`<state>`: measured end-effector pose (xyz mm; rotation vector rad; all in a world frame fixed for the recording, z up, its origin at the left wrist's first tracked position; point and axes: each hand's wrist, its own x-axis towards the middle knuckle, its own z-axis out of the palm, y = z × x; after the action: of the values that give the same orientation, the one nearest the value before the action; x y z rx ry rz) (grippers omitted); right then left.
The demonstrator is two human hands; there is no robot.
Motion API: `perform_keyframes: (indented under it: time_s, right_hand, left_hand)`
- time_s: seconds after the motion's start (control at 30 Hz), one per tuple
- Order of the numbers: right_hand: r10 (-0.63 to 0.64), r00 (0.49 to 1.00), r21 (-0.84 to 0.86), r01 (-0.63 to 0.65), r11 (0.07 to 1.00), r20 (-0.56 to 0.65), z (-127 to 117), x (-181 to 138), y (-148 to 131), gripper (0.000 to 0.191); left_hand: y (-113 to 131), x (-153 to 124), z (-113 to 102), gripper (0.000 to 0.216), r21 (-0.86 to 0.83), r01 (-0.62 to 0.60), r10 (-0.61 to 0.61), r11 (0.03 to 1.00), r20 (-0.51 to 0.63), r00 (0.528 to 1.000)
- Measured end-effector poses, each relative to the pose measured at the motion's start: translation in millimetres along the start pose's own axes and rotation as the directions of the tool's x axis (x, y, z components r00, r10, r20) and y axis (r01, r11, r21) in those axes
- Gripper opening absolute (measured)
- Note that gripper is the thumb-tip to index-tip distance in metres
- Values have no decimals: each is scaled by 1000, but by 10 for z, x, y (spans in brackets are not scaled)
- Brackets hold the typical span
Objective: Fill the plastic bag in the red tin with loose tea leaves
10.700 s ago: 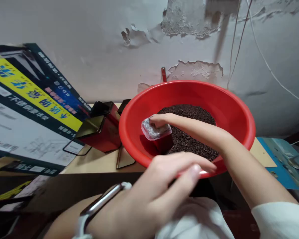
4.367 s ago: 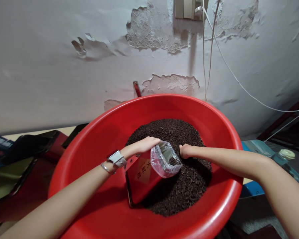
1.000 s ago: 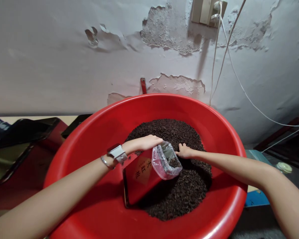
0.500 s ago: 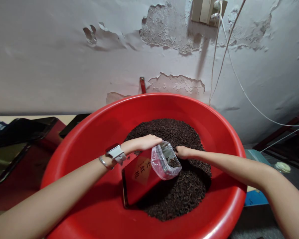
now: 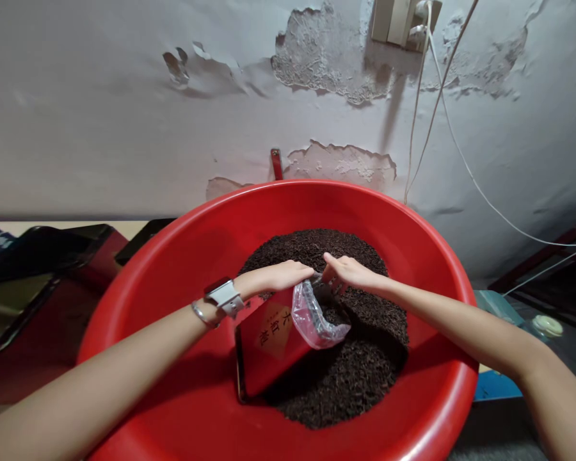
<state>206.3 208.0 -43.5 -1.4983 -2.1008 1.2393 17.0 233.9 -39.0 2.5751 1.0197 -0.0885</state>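
Note:
A red tea tin (image 5: 273, 339) with dark characters on a tan label lies tilted among dark loose tea leaves (image 5: 336, 390). A clear plastic bag (image 5: 312, 323) lines it and folds out over its mouth, which faces right. My left hand (image 5: 288, 275) grips the tin's upper edge, fingers pressed over the bag's rim. My right hand (image 5: 349, 272) is at the mouth, thumb raised and apart, fingers pointing down into the opening. Those fingers look spread, and their tips are partly hidden. Dark leaves show inside the mouth below them.
A big red plastic basin (image 5: 173, 256) surrounds the leaves and tin. Other open tins (image 5: 77, 256) with dark rims stand at left. Behind is a peeling wall (image 5: 125, 141) with a socket (image 5: 398, 25) and hanging cables (image 5: 465, 160). A glass jar (image 5: 496, 307) is at right.
My right hand has risen from the leaves beside the tin and moved left to its mouth, its fingers loosening. My left hand and the tin stay in place.

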Motion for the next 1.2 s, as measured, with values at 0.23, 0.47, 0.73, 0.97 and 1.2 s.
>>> perform_keyframes:
  time_s: [0.23, 0.47, 0.73, 0.97, 1.2]
  right_hand:
    - [319, 938, -440, -347, 828, -139, 171, 120, 491, 38]
    - [406, 913, -455, -380, 805, -45, 386, 62, 618, 50]
    - [465, 884, -393, -442, 806, -41, 361, 5, 524, 53]
    - [446, 893, -370, -435, 821, -60, 416, 15, 534, 53]
    - [411, 905, -377, -420, 826, -108, 471, 1, 554, 44]
  left_hand:
    - [-7, -19, 7, 40, -98, -52, 51, 994, -13, 999]
    - [6, -31, 0, 42, -125, -66, 67, 990, 0, 998]
    - [50, -29, -24, 43, -98, -43, 47, 994, 37, 998]
    - [30, -33, -10, 41, -98, -46, 48, 994, 26, 998]
    - [-13, -22, 16, 43, -96, -48, 48, 994, 1, 999]
